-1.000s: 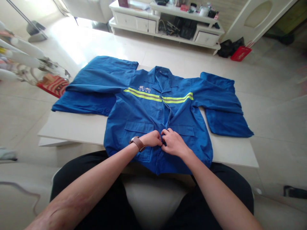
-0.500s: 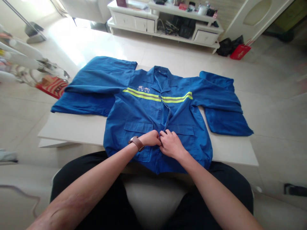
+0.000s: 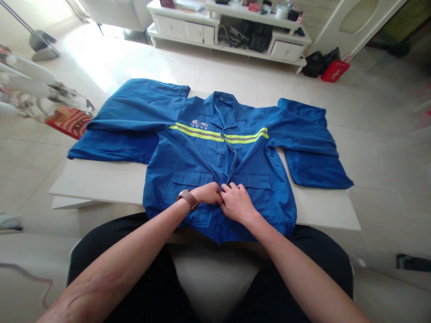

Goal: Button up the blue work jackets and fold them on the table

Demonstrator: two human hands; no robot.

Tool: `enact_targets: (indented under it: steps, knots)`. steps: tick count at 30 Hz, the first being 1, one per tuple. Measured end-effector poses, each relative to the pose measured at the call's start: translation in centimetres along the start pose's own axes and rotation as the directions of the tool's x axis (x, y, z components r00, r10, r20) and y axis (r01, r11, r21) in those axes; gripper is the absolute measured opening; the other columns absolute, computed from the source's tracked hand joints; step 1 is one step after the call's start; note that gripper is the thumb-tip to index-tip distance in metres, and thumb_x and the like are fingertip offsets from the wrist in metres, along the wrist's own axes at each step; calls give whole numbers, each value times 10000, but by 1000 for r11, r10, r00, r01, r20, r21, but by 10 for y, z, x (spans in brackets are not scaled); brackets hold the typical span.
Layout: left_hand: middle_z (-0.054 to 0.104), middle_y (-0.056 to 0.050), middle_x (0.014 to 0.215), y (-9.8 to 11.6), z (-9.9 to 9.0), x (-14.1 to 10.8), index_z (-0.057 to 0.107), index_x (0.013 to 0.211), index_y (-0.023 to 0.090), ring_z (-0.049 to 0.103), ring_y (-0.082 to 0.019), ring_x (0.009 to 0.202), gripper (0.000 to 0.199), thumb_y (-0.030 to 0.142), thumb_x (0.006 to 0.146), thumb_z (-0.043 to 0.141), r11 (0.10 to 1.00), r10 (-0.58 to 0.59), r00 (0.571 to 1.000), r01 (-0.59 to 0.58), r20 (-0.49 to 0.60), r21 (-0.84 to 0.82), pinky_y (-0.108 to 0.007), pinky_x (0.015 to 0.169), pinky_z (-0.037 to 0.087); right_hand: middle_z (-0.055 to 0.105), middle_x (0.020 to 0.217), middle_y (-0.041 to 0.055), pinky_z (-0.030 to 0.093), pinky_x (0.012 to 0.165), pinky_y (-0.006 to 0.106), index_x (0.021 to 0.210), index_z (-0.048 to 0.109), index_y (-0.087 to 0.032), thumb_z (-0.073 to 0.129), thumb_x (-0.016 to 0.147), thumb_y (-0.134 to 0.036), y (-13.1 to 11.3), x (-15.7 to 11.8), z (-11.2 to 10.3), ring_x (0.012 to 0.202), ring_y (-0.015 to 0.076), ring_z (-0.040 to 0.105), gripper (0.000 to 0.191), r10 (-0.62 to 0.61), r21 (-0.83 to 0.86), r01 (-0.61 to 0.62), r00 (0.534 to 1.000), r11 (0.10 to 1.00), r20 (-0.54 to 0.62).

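Note:
A blue jacket (image 3: 198, 154) with a yellow and grey reflective stripe (image 3: 198, 132) lies front up, its collar away from me and its sleeves spread to both sides. The front placket gapes between the stripe and my hands. My left hand (image 3: 209, 193), with a brown watch (image 3: 188, 198) on the wrist, pinches the front edge near the pockets. Against it, my right hand (image 3: 237, 202) is closed on the same edge. The fingertips meet, and whatever button lies between them is hidden.
The jacket rests on a white table (image 3: 97, 179). Beyond it stands a white cabinet (image 3: 188, 31) holding small items. A red bag (image 3: 336, 71) is on the floor at the back right. Another red bag (image 3: 69, 123) and white tubes are at the left.
The whole view has shifted slightly, so everything appears a little further left. Both hands remain at the same place on the placket, with only slight finger movement.

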State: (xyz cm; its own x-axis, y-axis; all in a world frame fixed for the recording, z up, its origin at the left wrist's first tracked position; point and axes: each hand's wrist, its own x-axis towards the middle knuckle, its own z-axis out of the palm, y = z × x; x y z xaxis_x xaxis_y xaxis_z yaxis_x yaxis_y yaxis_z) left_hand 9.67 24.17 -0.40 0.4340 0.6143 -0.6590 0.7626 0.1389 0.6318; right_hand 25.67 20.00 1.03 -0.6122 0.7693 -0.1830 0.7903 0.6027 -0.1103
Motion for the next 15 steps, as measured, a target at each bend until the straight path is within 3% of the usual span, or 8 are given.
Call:
enact_targets:
  steps: [3, 6, 8, 12, 14, 15]
  knots:
    - [618, -15, 552, 2, 2, -3, 612, 544, 164, 562, -140, 548, 142, 150, 684, 625, 999, 19, 999, -20, 27, 50, -248, 523, 387, 660, 1032, 91, 380, 774, 380, 936, 697, -172, 589, 902, -272, 4, 0, -4, 989, 254, 560, 151, -26, 40, 26, 1000, 999, 11]
    - [674, -36, 615, 2, 8, -5, 649, 580, 165, 630, -173, 621, 91, 159, 654, 702, 976, 48, 998, -36, -51, 216, -248, 537, 402, 649, 964, 57, 400, 786, 345, 834, 665, -196, 616, 899, -297, 12, 1, -11, 927, 221, 574, 130, -54, 137, 49, 998, 989, 29]
    - [702, -52, 650, 2, 10, -5, 681, 617, 164, 664, -199, 667, 64, 168, 639, 741, 951, 34, 995, -4, -92, 310, -253, 556, 424, 647, 1044, 51, 421, 805, 321, 916, 653, -206, 602, 919, -278, 19, 3, -13, 931, 204, 582, 89, 1, 202, 5, 1000, 979, -27]
    - [737, -38, 704, 1, -2, -8, 730, 707, 184, 693, -199, 708, 41, 179, 671, 750, 956, 16, 1000, -10, -17, 294, -249, 614, 480, 596, 1264, 77, 469, 860, 314, 1168, 599, -205, 581, 946, -242, 29, 9, -12, 1035, 212, 593, 226, 195, 286, -141, 965, 948, -174]
    - [764, -23, 834, -1, -13, -10, 750, 834, 204, 706, -190, 799, 140, 167, 701, 728, 961, 112, 985, -73, -133, 266, -240, 691, 510, 586, 1311, 77, 486, 884, 326, 1255, 581, -216, 589, 953, -250, 31, 10, -11, 1089, 225, 587, 303, 204, 276, -152, 964, 949, -173]
    - [768, -25, 916, -1, -17, -11, 749, 913, 208, 708, -188, 858, 197, 159, 729, 700, 957, 169, 958, -104, -232, 270, -240, 745, 524, 580, 1341, 75, 492, 893, 335, 1290, 575, -226, 592, 956, -254, 32, 11, -10, 1116, 233, 581, 336, 190, 252, -146, 969, 957, -159]
